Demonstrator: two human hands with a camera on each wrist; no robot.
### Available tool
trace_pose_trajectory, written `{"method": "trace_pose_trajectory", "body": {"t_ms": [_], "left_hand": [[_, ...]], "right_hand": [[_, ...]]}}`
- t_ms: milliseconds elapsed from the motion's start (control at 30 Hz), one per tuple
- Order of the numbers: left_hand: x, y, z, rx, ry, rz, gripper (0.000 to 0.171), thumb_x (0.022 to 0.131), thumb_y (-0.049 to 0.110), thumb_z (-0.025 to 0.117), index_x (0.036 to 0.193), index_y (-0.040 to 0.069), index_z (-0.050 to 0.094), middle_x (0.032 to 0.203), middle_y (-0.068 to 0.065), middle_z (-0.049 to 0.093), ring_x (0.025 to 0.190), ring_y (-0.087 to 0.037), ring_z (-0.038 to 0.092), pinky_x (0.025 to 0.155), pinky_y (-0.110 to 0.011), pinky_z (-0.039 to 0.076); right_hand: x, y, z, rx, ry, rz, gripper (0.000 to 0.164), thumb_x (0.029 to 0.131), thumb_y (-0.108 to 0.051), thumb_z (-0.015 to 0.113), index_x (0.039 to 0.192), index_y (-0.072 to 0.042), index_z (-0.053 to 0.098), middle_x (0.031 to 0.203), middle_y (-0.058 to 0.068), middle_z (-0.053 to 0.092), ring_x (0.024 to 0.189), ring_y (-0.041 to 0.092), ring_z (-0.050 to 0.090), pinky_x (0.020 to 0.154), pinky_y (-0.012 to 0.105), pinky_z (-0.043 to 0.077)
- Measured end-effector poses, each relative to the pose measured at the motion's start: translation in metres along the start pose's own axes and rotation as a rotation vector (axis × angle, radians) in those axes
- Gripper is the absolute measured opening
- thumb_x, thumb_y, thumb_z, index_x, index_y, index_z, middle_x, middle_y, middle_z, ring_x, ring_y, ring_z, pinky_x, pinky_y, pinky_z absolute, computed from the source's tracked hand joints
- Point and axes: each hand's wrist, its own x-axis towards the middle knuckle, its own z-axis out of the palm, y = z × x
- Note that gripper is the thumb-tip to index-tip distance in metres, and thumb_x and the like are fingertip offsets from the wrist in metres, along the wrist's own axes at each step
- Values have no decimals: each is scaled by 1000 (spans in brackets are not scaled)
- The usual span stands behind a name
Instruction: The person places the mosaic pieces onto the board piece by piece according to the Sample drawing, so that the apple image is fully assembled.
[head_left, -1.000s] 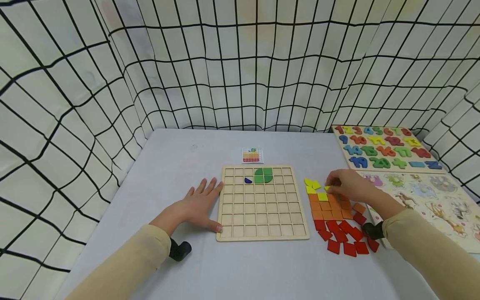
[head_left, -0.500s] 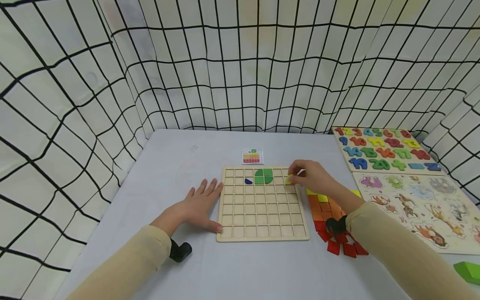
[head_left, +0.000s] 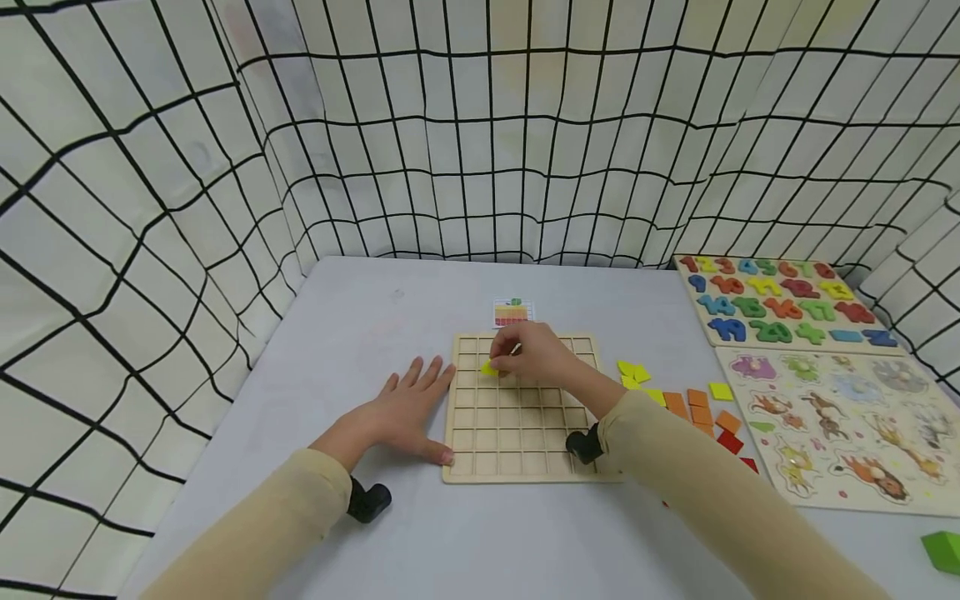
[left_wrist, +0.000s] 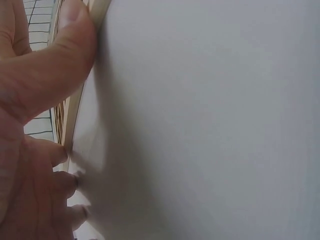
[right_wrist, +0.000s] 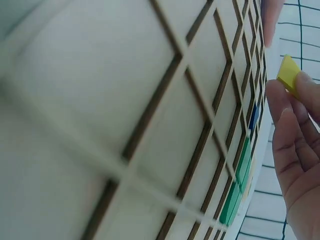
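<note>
My right hand [head_left: 534, 354] pinches a yellow square tile [right_wrist: 288, 72] between thumb and fingers, over the upper left part of the wooden grid board [head_left: 517, 467]. With fingers spread, my left hand [head_left: 401, 412] lies on the table at the board's left edge, its thumb and fingertips against that edge. In the right wrist view, green pieces [right_wrist: 235, 187] and a dark blue piece [right_wrist: 254, 116] sit in the board's cells; the right hand hides them in the head view. A small picture card [head_left: 514, 312] lies just behind the board.
Right of the board lie loose yellow tiles [head_left: 633, 372], orange tiles [head_left: 699, 408] and red tiles [head_left: 729, 441], partly hidden by the right sleeve. Beyond them are a number puzzle [head_left: 780, 300] and an animal puzzle [head_left: 847, 425]. A green block [head_left: 943, 552] sits at the right. Black netting surrounds the table.
My right hand has taken a yellow tile from the pile and carried it left, across the board's right edge to its upper left part. The left hand has stayed at the board's edge.
</note>
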Motion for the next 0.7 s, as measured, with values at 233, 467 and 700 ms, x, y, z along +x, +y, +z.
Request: {"method": "trace_pose_trajectory", "body": {"t_ms": [233, 467, 700], "left_hand": [[1, -1, 1, 1, 10, 0, 126, 78, 57, 83, 165, 4, 8, 172, -21, 0, 158, -47, -6, 122, -72, 7], [2, -1, 2, 4, 18, 4, 126, 78, 59, 82, 164, 4, 8, 172, -20, 1, 158, -47, -4, 122, -71, 8], [1, -1, 1, 0, 11, -9, 126, 78, 58, 82, 165, 6, 8, 173, -19, 0, 159, -45, -6, 123, -71, 6]], "right_hand": [[14, -13, 16, -55, -52, 3, 4, 96, -12, 72, 94, -9, 74, 90, 1, 73, 78, 8, 61, 76, 23, 52], [19, -19, 25, -108, -61, 2, 4, 96, -13, 72, 94, -9, 74, 91, 2, 73, 80, 11, 59, 77, 24, 51], [25, -23, 30, -233, -91, -13, 6, 96, -12, 72, 93, -10, 76, 90, 1, 72, 81, 13, 60, 78, 27, 52]]}}
